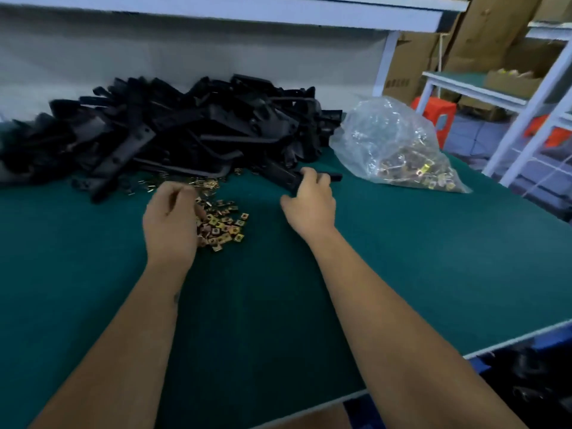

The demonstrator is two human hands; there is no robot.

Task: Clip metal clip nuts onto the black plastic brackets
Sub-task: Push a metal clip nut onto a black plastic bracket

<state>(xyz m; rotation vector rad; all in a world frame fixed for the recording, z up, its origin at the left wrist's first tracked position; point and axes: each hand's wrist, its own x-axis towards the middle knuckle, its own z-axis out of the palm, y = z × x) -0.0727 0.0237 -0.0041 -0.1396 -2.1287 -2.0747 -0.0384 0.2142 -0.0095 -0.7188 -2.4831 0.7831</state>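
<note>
Two bare forearms come in from the near edge, no sleeve showing on either up to where the picture cuts them off; the left hand (171, 226) and the right hand (311, 201) wear no gloves, rings, watch or bands at the wrist; a small dark mark sits on the inner side of the left forearm below the wrist, too blurred to make out.

Bracket pile (173, 131) behind nuts (221, 226); bag (399, 147) right, probably nuts.
</note>
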